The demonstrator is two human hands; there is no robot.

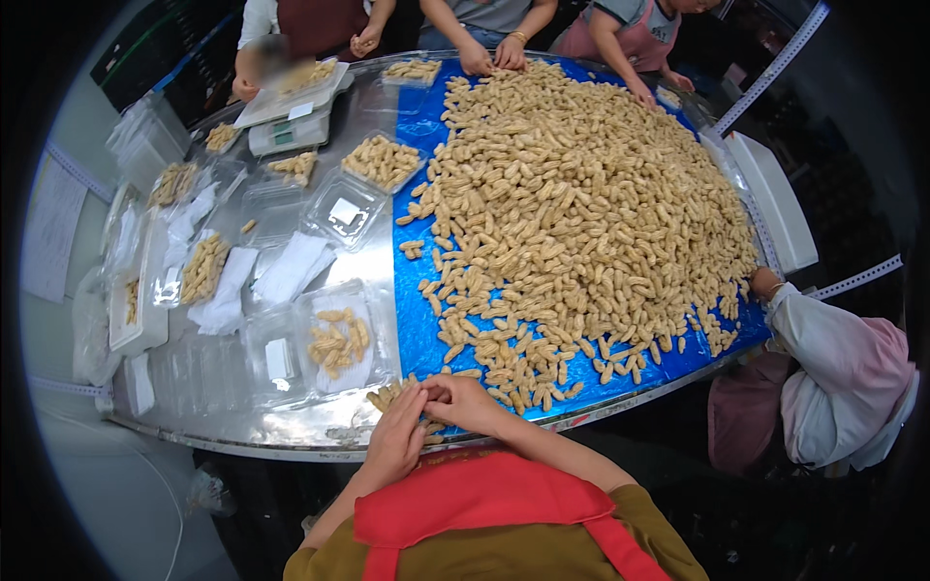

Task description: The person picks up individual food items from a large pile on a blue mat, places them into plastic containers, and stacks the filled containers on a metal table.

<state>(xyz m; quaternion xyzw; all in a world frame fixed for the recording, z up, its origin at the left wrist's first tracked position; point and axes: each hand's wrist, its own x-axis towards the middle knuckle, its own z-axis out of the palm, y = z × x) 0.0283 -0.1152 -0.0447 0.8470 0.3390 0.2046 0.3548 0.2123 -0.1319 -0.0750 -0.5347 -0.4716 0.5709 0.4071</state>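
Observation:
My left hand (397, 433) and my right hand (462, 404) meet at the near edge of the table, fingertips together. A few loose peanuts (383, 396) lie against and under them; whether any peanut is between my fingers is hidden. Left of my hands, a clear plastic clamshell box (379, 341) stands with its lid folded out. A white paper liner (341, 381) and a small batch of unshelled peanuts (336, 343) are in it. To the right, a large heap of unshelled peanuts (581, 210) spreads over a blue plastic sheet (418, 348).
Filled boxes (383, 161), white paper liners (294, 269) and a white plastic bin (138, 330) occupy the left of the metal table (240, 421). A digital scale (290, 132) bears a loaded tray. Several co-workers' hands (501, 57) work around the heap; a sleeved person (835, 363) sits right.

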